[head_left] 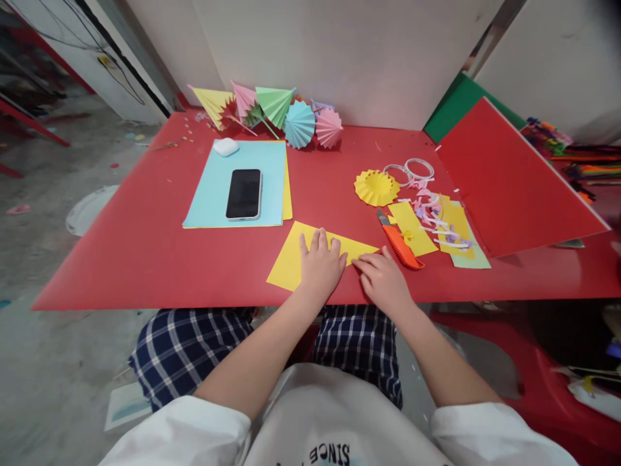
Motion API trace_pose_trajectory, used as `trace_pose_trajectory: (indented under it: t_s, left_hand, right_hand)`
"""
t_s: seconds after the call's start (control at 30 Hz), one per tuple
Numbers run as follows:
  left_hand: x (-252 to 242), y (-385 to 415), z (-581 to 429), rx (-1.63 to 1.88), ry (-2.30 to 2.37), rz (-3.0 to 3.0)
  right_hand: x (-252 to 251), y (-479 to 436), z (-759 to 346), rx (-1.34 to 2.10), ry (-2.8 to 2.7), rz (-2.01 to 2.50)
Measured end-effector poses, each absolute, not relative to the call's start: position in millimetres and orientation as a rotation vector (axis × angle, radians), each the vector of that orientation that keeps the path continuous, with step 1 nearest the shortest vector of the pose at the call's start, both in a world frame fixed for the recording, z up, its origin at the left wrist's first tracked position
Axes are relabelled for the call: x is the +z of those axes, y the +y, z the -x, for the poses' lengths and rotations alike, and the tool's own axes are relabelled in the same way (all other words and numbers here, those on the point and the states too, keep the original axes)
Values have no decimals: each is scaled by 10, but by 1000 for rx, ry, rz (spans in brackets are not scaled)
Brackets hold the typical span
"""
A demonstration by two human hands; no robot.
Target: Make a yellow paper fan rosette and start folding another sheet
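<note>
A folded yellow paper [287,260] lies on the red table near its front edge, narrowing to a point at the right. My left hand [321,264] rests flat on its middle with the fingers spread. At the paper's right end, my right hand [381,277] touches the folded edge with its fingertips, the fingers bent loosely and apart. Just right of that hand lies an orange utility knife [402,244]. Part of the paper is hidden under my left hand.
Left are blue sheets [204,194] bearing a phone [244,194] and white mouse [226,147]. Paper fans [299,124] stand along the wall. A pleated yellow ring [377,188], tape rolls [420,169], yellow scraps [416,233] and a red board [509,188] are right.
</note>
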State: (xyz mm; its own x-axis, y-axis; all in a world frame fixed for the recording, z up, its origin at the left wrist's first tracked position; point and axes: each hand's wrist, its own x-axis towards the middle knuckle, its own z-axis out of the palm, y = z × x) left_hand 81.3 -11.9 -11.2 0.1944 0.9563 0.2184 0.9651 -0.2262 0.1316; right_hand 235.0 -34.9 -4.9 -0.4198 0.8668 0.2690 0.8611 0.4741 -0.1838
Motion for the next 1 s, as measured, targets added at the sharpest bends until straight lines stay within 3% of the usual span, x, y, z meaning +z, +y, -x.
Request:
trace_pose_trajectory:
  t_s: [0.47,0.63,1.0]
  left_hand:
    - [-108,-124,-810,-380,-1936,2411]
    - [-138,-121,-811,-377,-1941,2410]
    - [-136,-125,-811,-394,-1936,2392]
  right_hand:
    - [133,-145,-2628,-306,-2482,1779]
    - [145,-193,-2685,-259,-2281,1812]
    - [79,159,-2216,49,-2153,1426]
